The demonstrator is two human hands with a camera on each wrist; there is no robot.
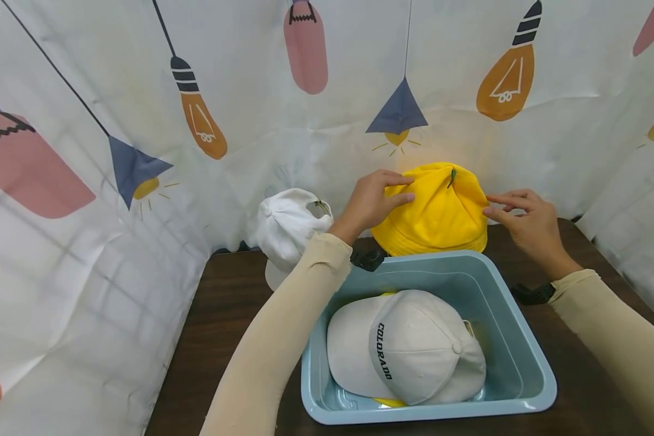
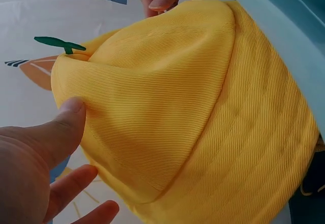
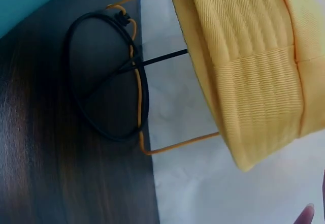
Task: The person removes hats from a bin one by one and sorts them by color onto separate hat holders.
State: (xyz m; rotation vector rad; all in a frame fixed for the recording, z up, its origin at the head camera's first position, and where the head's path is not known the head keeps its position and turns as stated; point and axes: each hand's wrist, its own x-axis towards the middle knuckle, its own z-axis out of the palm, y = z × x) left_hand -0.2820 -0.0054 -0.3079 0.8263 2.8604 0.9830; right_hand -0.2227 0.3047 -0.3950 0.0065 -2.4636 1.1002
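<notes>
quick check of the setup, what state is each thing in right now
bin, upright, uncovered, partly filled
lettered cap, crown up, inside the bin
yellow piece under the lettered cap, mostly covered
other white cap, tilted, outside the bin
yellow hat, crown up, creased, behind the bin
left hand, thumb touching the yellow hat
right hand, fingers at the yellow hat's edge
orange cord, bent

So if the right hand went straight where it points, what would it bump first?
Probably the yellow ribbed-fabric hat with the green sprout: the right hand points at its side, perhaps touching; depth is unclear.
</notes>
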